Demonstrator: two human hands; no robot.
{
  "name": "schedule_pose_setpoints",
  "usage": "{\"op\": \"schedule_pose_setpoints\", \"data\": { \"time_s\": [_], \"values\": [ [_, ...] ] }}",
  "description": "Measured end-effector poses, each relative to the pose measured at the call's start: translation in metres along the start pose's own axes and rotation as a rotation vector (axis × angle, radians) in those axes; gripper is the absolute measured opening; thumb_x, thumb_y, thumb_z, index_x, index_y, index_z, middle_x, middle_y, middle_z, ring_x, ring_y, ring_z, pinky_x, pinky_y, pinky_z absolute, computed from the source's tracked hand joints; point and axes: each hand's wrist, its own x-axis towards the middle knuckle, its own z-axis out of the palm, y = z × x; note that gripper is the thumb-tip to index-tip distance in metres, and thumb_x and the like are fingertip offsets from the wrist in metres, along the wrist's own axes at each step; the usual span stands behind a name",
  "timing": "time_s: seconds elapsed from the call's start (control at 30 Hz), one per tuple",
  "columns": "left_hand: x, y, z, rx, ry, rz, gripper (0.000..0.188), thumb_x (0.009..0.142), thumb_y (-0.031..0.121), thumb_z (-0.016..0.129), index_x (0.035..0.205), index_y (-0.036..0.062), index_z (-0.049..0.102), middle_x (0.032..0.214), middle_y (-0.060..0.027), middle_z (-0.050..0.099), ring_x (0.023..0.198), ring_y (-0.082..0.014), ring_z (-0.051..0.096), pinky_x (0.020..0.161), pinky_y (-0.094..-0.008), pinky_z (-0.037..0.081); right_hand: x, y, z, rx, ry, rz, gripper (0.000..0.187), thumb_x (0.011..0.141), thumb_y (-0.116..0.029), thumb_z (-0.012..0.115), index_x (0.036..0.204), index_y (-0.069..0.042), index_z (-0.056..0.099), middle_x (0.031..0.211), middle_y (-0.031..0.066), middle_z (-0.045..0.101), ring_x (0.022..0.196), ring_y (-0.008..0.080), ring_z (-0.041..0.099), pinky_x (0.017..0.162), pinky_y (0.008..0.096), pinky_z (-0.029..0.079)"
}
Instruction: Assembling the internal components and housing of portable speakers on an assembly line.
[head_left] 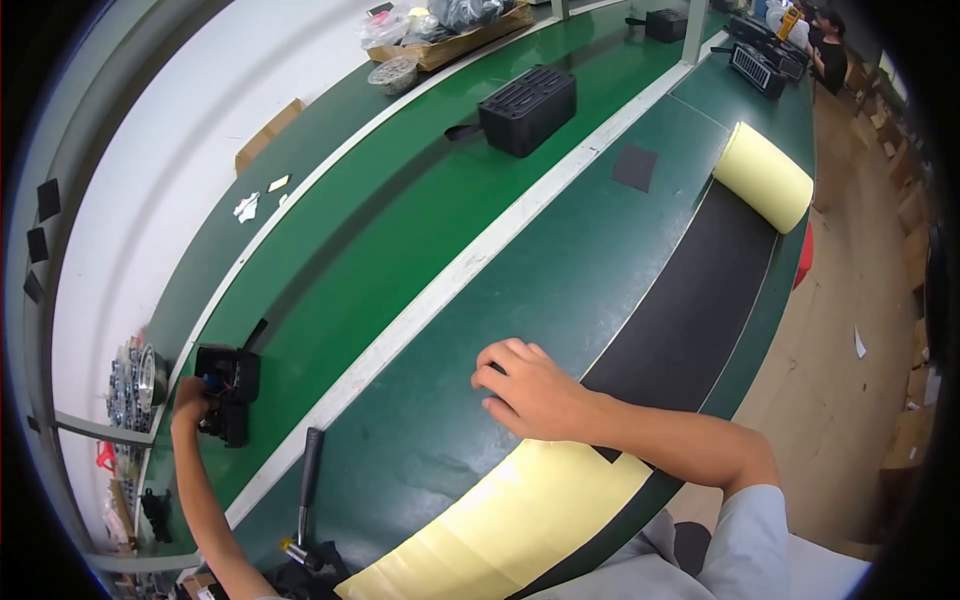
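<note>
On the green conveyor at the left, my left hand [190,402] is closed at the edge of an open black plastic housing [232,385], with wires and parts showing inside it. My right hand [535,388] is above the dark green worktable with its fingers curled and its thumb a little apart. A small dark patch shows between those fingers, too small to make out. Under my right forearm runs a strip of black sheet [690,300], its yellow backing paper [510,515] bare toward me. At the far end the strip goes into a yellow roll [765,178].
A hammer [309,480] lies at the table's near left. A dark square piece [635,167] rests on the table. Farther along the conveyor sits a black box-shaped unit [528,110]. A white rail [470,255] separates conveyor and table. A person [828,55] is at the far right.
</note>
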Motion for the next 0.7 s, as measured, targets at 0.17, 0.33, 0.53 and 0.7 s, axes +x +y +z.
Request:
{"op": "schedule_pose_setpoints", "data": {
  "time_s": [0.17, 0.33, 0.53, 0.7],
  "values": [
    [-0.016, 0.03, -0.034, 0.106, 0.058, 0.237, 0.027, 0.058, 0.013, 0.083, 0.083, 0.0033, 0.075, 0.084, -0.0223, 0.069, 0.085, -0.042, 0.067, 0.076, -0.0487, 0.055, -0.008, 0.005, -0.005, -0.057, 0.046, -0.014, 0.022, 0.085, -0.01, 0.069, 0.105, -0.005, 0.061, 0.113, 0.0118, 0.054, 0.107, 0.0304, 0.052, 0.087, 0.0426, 0.044],
    [-0.041, 0.03, -0.017, 0.079, 0.078, 0.278, 0.027, 0.057, 0.015, 0.085, 0.08, 0.0044, 0.076, 0.079, -0.0211, 0.069, 0.08, -0.0432, 0.066, 0.077, -0.0509, 0.055, -0.006, 0.013, 0.005, -0.084, 0.079, -0.036, 0.024, 0.084, -0.012, 0.069, 0.106, -0.005, 0.061, 0.111, 0.0117, 0.054, 0.106, 0.0295, 0.052, 0.086, 0.0414, 0.044],
    [-0.074, 0.051, -0.048, 0.102, 0.144, 0.296, 0.027, 0.054, 0.013, 0.083, 0.076, 0.0009, 0.073, 0.074, -0.0219, 0.067, 0.076, -0.0415, 0.065, 0.072, -0.0504, 0.053, -0.01, 0.011, 0.011, -0.095, 0.094, -0.061, 0.026, 0.083, -0.015, 0.07, 0.105, -0.004, 0.061, 0.108, 0.0111, 0.054, 0.103, 0.0275, 0.052, 0.085, 0.0406, 0.043],
    [-0.099, 0.116, -0.114, -0.137, 0.217, 0.209, 0.03, 0.054, 0.016, 0.081, 0.067, -0.0037, 0.062, 0.062, -0.0202, 0.06, 0.06, -0.035, 0.06, 0.059, -0.0436, 0.045, -0.009, 0.013, 0.015, -0.101, 0.08, -0.04, 0.026, 0.083, -0.015, 0.07, 0.105, -0.004, 0.061, 0.107, 0.0105, 0.054, 0.101, 0.0257, 0.052, 0.084, 0.0402, 0.043]
  ]
}}
